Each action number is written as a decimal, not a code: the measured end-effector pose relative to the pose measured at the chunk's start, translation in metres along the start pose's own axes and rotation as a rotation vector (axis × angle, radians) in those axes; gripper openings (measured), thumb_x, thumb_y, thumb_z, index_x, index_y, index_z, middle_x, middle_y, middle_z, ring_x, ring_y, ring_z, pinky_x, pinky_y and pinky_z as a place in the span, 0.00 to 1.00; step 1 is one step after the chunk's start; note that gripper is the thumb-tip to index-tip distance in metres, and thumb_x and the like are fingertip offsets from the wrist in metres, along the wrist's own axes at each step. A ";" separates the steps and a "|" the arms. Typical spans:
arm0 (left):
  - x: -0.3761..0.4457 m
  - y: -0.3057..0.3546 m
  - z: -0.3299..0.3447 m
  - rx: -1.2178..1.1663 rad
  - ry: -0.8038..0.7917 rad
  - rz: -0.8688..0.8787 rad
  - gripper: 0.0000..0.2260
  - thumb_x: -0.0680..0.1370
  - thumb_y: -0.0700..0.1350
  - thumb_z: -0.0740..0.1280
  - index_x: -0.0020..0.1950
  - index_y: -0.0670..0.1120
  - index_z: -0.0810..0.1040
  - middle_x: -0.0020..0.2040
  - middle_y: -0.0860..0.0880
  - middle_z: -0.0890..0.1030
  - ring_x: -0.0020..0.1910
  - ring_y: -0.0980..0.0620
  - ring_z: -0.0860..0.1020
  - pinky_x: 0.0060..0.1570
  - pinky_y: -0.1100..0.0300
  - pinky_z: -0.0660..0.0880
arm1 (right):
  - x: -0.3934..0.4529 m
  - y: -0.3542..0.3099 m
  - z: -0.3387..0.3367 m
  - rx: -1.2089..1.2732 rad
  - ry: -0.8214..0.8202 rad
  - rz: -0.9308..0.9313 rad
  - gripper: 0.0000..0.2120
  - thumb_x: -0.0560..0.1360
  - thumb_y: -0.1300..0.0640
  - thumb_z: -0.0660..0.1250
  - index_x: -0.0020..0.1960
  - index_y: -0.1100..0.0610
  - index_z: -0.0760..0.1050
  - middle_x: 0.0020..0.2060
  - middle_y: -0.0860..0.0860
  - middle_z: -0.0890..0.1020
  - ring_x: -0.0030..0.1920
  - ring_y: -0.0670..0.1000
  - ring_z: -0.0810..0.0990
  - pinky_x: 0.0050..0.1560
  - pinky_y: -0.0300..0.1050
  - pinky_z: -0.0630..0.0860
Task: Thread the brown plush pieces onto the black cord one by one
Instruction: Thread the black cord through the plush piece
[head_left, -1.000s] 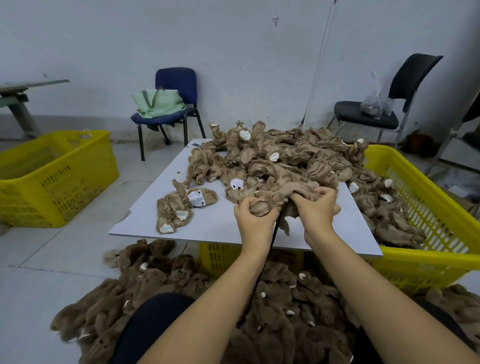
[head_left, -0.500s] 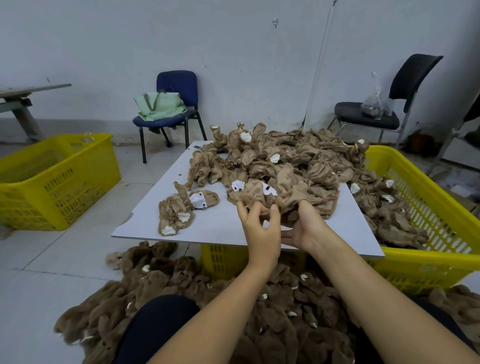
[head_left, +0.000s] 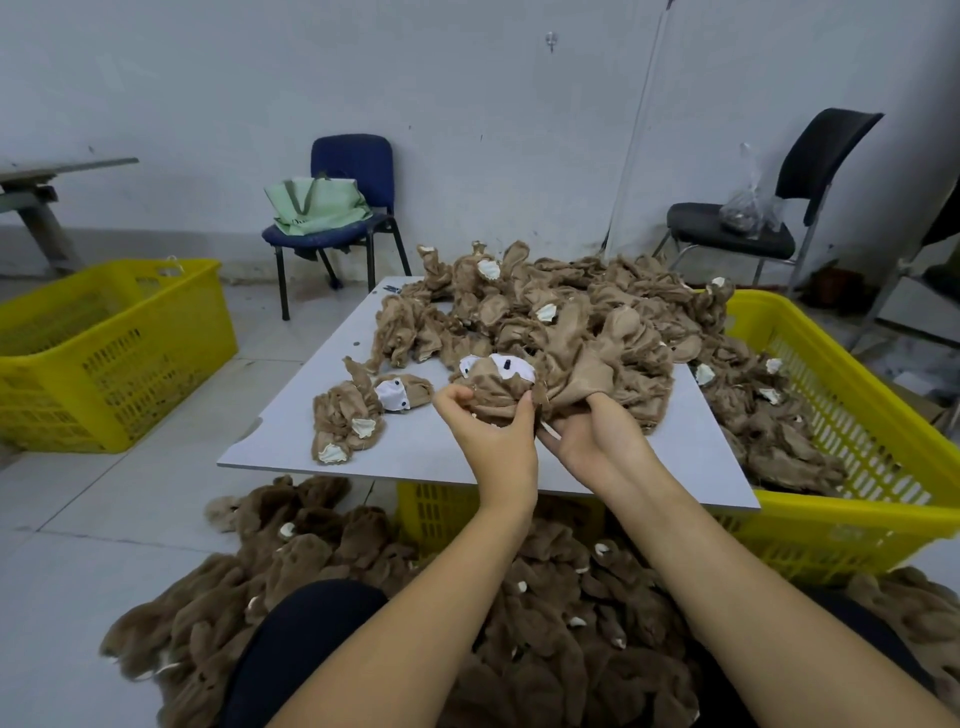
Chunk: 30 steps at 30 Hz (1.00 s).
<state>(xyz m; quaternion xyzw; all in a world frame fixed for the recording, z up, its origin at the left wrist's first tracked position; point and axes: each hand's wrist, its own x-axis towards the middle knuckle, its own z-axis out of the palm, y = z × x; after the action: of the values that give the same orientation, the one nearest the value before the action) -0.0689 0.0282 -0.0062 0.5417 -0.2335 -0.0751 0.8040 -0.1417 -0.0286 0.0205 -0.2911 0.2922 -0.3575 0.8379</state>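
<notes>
At centre frame, left hand (head_left: 491, 434) fingers curl round a brown plush piece (head_left: 496, 387) with white eye patches, while right hand (head_left: 592, 434) fingers dig under the heaped pile (head_left: 587, 322) on the grey board (head_left: 415, 447). Black cord unseen; a loose grip could snag neighbouring pieces.

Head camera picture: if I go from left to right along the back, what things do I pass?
Empty yellow plastic crate on the floor → blue chair holding a pale green cloth bag → heap of brown plush pieces on the grey board → black chair holding a clear plastic bag.
</notes>
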 end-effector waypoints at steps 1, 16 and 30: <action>0.001 0.002 0.000 0.002 -0.010 0.009 0.24 0.72 0.34 0.76 0.56 0.51 0.64 0.51 0.51 0.73 0.45 0.65 0.78 0.42 0.70 0.76 | -0.001 0.002 0.001 0.007 -0.023 -0.009 0.20 0.77 0.69 0.54 0.66 0.73 0.71 0.56 0.58 0.84 0.54 0.55 0.82 0.70 0.56 0.73; -0.004 -0.005 -0.002 0.160 -0.506 -0.226 0.09 0.84 0.50 0.61 0.64 0.54 0.73 0.64 0.52 0.68 0.57 0.56 0.76 0.49 0.56 0.79 | 0.006 -0.011 0.002 -0.105 0.062 -0.241 0.16 0.85 0.60 0.60 0.70 0.65 0.72 0.53 0.59 0.84 0.50 0.55 0.86 0.49 0.50 0.84; -0.012 -0.009 0.000 0.223 -0.457 -0.173 0.29 0.80 0.53 0.68 0.76 0.62 0.57 0.73 0.55 0.68 0.71 0.58 0.70 0.66 0.61 0.72 | 0.001 0.005 0.004 -0.159 -0.073 -0.100 0.19 0.81 0.47 0.60 0.46 0.53 0.89 0.52 0.55 0.87 0.51 0.52 0.87 0.52 0.47 0.81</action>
<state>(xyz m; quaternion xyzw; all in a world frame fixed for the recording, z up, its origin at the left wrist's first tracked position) -0.0786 0.0289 -0.0178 0.6139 -0.3688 -0.2377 0.6562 -0.1362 -0.0254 0.0190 -0.3837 0.2741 -0.3638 0.8033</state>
